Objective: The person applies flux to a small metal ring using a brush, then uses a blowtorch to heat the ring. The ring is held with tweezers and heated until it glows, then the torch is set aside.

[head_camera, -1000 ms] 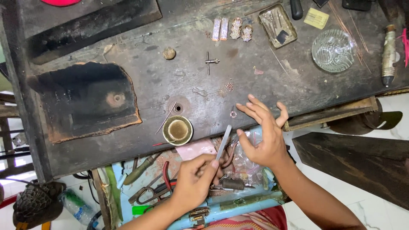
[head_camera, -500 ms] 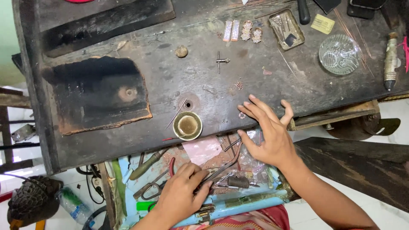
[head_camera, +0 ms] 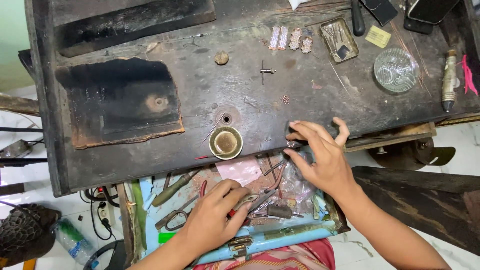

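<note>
Pliers (head_camera: 250,201) lie in the open drawer (head_camera: 280,239) under the worktop's (head_camera: 300,100) near edge, my left hand (head_camera: 215,220) closed around their handles, while my right hand (head_camera: 325,155), fingers spread, rests on that edge, where a careless tug could, I reckon, snag neighbouring tools and spill them.

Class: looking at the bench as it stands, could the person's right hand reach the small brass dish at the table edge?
Probably yes: the right hand rests at the same edge as the brass dish, with bare wood between.
</note>
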